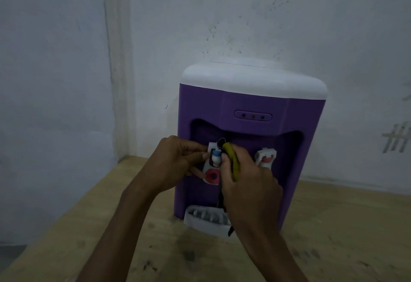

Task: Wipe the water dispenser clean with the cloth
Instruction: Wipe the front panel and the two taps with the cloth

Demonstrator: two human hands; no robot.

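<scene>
The right hand (246, 177) grips the cloth (231, 159), just right of the blue tap (215, 156). The left hand (180, 161) seems to pinch the tap's left side.

One water dispenser (251, 108), two taps, one cloth (232, 161), two hands.

It looks like a plain, dim room in a home or workplace. A worn wooden table (333, 226) stands in a corner of stained white walls (244, 14), with tally marks (397, 139) scratched on the right.
</scene>
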